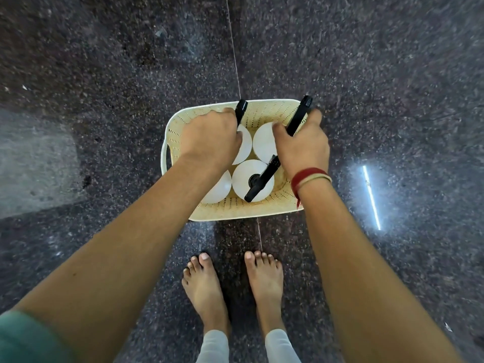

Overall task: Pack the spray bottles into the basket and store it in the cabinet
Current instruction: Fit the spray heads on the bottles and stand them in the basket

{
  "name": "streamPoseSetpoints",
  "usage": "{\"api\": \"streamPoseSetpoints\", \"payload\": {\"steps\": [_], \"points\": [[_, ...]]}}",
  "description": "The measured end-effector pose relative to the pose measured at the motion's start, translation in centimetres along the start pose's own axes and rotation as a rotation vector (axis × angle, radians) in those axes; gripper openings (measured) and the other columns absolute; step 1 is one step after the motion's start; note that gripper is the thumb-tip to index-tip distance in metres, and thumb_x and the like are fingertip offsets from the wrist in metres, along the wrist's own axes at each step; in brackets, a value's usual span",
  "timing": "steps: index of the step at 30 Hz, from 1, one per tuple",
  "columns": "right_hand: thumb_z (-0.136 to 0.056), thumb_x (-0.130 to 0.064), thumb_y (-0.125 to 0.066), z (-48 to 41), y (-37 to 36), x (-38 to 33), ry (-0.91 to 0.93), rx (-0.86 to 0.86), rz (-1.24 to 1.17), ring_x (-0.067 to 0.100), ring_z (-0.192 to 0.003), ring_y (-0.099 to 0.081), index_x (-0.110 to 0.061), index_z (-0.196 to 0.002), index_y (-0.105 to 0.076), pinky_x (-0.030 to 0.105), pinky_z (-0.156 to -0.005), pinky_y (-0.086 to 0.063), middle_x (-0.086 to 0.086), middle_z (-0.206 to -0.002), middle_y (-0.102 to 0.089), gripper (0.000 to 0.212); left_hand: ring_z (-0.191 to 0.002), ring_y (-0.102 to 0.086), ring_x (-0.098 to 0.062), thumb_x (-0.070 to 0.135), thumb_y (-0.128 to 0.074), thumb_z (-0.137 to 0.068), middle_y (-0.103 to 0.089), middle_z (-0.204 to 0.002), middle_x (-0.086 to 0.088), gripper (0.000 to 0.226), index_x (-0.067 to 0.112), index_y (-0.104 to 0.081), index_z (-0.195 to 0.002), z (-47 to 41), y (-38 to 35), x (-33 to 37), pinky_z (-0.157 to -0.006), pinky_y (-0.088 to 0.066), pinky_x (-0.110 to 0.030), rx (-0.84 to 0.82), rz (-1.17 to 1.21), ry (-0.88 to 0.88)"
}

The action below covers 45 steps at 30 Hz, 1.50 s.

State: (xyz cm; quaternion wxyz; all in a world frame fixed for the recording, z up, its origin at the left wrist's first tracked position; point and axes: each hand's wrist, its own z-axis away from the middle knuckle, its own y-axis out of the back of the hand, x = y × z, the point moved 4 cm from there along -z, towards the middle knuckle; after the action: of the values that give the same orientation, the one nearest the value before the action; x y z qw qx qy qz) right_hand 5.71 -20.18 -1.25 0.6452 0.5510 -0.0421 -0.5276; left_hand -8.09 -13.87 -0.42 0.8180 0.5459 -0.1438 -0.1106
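A cream perforated basket (243, 210) sits on the dark floor just ahead of my bare feet. Several white spray bottles with black trigger heads stand upright inside it. My left hand (209, 138) is closed around the black head (241, 109) of the far-left bottle. My right hand (303, 148) grips the black head (301, 113) of the far-right bottle (263, 145). A near bottle (245, 179) stands free between my wrists, its black head (262, 179) pointing sideways. Another white bottle (220, 188) is partly hidden under my left forearm.
Dark speckled stone floor (366, 74) surrounds the basket, with a thin tile joint (233, 48) running away from me. My bare feet (230, 284) stand close behind the basket. A bright light reflection (372, 197) lies on the floor to the right.
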Motion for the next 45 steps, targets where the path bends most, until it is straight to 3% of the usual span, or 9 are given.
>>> {"api": "streamPoseSetpoints", "payload": {"steps": [3,11,17,23,29,34,38,42,45], "points": [[-0.087,-0.024,-0.051,-1.0,-0.6,0.4,-0.016,-0.054,-0.023,0.019,-0.07,-0.046,-0.008,-0.11,-0.048,0.024,-0.062,-0.031,-0.003,-0.079,-0.052,0.029,-0.064,-0.045,-0.03,0.024,-0.046,-0.094,-0.065,-0.085,-0.019,0.024,0.002,-0.053,-0.102,0.0,-0.3,-0.2,-0.052,-0.029,-0.034,0.026,-0.002,-0.012],[-0.086,-0.022,-0.05,-0.6,-1.1,0.9,0.015,-0.03,-0.11,0.02,-0.071,-0.059,-0.008,-0.104,-0.049,0.019,-0.046,-0.031,0.002,-0.082,-0.063,0.023,-0.059,-0.041,-0.029,0.026,-0.047,-0.095,-0.064,-0.08,-0.018,0.025,0.003,-0.051,-0.103,0.5,-0.2,-0.4,-0.05,-0.027,-0.033,0.047,-0.001,-0.034],[-0.086,-0.024,-0.05,-0.5,-1.5,0.7,0.006,-0.062,-0.129,0.024,-0.075,-0.066,-0.01,-0.107,-0.044,0.028,-0.059,-0.041,0.002,-0.08,-0.062,0.025,-0.06,-0.04,-0.028,0.029,-0.047,-0.094,-0.064,-0.08,-0.019,0.026,0.005,-0.051,-0.099,1.0,-0.7,-0.8,-0.05,-0.026,-0.032,0.066,0.11,0.016],[-0.079,-0.07,-0.048,0.5,-0.1,1.0,0.009,-0.061,-0.101,0.016,-0.093,-0.059,-0.02,-0.127,-0.04,0.031,-0.078,-0.045,-0.006,-0.103,-0.063,0.069,-0.078,-0.062,-0.036,0.062,-0.039,-0.088,-0.065,-0.084,-0.013,0.057,0.011,-0.049,-0.111,1.5,0.3,-2.0,-0.056,-0.038,-0.033,0.123,0.209,0.081],[-0.082,-0.064,-0.052,2.8,4.1,3.4,0.294,0.33,0.013,0.024,-0.126,-0.039,-0.029,-0.142,-0.027,0.062,-0.099,-0.035,0.012,-0.139,-0.037,0.074,-0.119,-0.043,-0.033,0.062,-0.037,-0.088,-0.048,-0.127,-0.016,0.064,0.014,-0.04,-0.129,4.9,0.1,-8.6,-0.096,-0.036,-0.046,0.332,0.478,0.298],[-0.08,-0.063,-0.056,0.9,3.2,7.1,0.243,0.323,0.002,0.025,-0.143,-0.018,-0.022,-0.149,-0.015,0.065,-0.105,-0.026,0.011,-0.157,-0.01,0.091,-0.139,-0.016,-0.034,0.049,-0.058,-0.083,-0.02,-0.149,-0.016,0.078,0.018,-0.019,-0.143,6.8,-4.9,-10.7,-0.112,-0.017,-0.053,0.194,0.52,0.392],[-0.078,-0.063,-0.058,-0.8,1.4,8.5,0.162,0.264,-0.115,0.008,-0.14,-0.01,-0.021,-0.151,-0.007,0.06,-0.111,-0.021,0.009,-0.159,-0.003,0.098,-0.138,-0.025,-0.029,0.046,-0.065,-0.079,-0.022,-0.152,-0.01,0.085,0.025,-0.016,-0.146,7.2,-8.7,-11.9,-0.111,-0.026,-0.05,0.091,0.796,0.648],[-0.079,-0.056,-0.063,-1.1,-0.2,9.5,0.081,0.221,-0.219,0.005,-0.14,-0.006,-0.022,-0.151,-0.004,0.033,-0.107,-0.014,0.008,-0.16,0.003,0.099,-0.108,-0.061,-0.022,0.032,-0.059,-0.087,-0.058,-0.129,-0.003,0.056,0.028,-0.037,-0.138,6.8,-11.0,-11.2,-0.09,-0.051,-0.043,0.006,1.256,0.816],[-0.084,-0.039,-0.066,-1.1,-1.2,10.4,0.052,0.182,-0.206,0.015,-0.143,-0.012,-0.022,-0.151,-0.008,0.026,-0.105,-0.014,0.008,-0.16,-0.001,0.09,-0.085,-0.068,-0.018,0.023,-0.052,-0.093,-0.071,-0.095,0.001,0.014,0.026,-0.063,-0.101,6.2,-11.1,-10.5,-0.076,-0.055,-0.038,0.031,1.32,0.822]]}}
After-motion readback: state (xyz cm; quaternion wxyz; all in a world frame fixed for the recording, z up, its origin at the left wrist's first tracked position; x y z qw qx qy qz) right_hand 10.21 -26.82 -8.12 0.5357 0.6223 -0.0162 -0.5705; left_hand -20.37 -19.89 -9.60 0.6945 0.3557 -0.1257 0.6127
